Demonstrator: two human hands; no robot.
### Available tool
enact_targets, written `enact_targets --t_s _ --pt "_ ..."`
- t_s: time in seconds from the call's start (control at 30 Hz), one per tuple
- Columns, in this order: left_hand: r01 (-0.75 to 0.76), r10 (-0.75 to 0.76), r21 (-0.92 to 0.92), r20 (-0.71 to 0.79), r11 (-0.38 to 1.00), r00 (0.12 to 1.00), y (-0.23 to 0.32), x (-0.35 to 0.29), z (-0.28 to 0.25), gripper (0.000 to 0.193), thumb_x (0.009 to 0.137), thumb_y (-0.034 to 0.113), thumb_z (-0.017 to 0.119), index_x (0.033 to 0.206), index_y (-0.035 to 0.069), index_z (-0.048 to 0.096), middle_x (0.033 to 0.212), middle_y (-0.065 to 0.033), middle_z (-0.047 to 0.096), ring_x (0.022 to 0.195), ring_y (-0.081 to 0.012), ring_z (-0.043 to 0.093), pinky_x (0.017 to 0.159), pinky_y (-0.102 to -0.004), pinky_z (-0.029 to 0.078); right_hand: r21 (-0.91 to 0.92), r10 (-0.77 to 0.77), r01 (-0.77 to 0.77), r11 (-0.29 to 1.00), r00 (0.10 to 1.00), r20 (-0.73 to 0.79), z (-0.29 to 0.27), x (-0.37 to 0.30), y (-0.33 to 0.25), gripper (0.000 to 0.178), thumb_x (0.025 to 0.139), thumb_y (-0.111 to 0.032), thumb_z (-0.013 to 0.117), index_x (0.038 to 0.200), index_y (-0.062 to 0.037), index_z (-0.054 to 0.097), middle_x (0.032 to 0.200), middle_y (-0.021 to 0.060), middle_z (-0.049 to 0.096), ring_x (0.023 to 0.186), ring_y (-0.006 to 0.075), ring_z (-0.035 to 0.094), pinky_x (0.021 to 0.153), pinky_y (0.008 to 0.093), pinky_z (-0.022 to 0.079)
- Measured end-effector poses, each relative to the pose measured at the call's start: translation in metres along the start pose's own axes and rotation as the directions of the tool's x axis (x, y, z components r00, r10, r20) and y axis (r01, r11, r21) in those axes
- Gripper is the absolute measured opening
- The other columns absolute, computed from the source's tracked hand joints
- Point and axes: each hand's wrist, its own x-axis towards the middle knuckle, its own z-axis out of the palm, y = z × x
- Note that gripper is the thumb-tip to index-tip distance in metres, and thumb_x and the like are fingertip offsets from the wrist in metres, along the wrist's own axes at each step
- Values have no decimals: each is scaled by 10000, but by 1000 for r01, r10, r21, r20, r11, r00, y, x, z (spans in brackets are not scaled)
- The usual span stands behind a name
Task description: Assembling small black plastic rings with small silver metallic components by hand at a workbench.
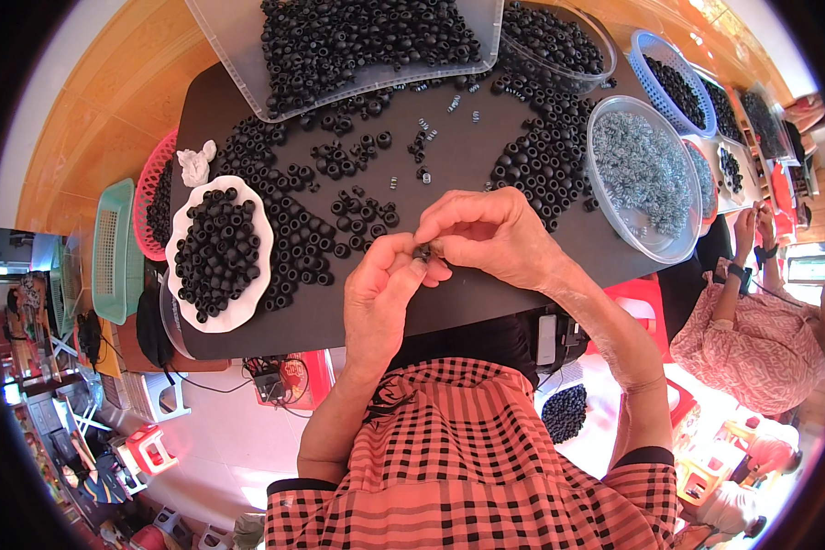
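Note:
My left hand [385, 280] and my right hand [490, 234] meet above the near part of the dark table [339, 316]. Left thumb and fingers pinch a small black hollow piece [423, 251]. My right thumb and forefinger press together against it; whatever they hold there is hidden. Just beyond the hands lie loose black bead-like pieces [362, 211] and a few small metal springs [425, 125]. To the right, a clear round bowl [600, 174] holds many springs. A white scalloped plate [266, 247] on the left carries a heap of black rounded pieces.
A large clear bin [385, 75] of black pieces stands at the far side. Behind the spring bowl are another clear bowl [605, 69] and a blue basket [640, 55]. Pink [144, 206] and green [115, 252] baskets flank the left edge. Another person [752, 339] sits at the right.

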Motion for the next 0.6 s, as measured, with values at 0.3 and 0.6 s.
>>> enact_targets --t_s 0.3,0.6 --pt "7 -7 -11 0 1000 1000 -2 -1 3 223 963 48 496 1145 -54 576 911 -79 667 862 -129 614 822 -285 493 -21 20 -20 1000 1000 -13 -2 -4 -2 115 851 62 605 923 32 689 757 61 675 683 108 648 653 239 536" --pt "-37 37 13 -8 999 999 -5 2 5 200 959 27 523 1136 -55 568 907 -66 671 849 -112 612 814 -265 498 -13 -88 87 996 992 -88 3 -7 9 117 851 52 612 938 33 688 837 69 661 682 111 648 633 236 528"
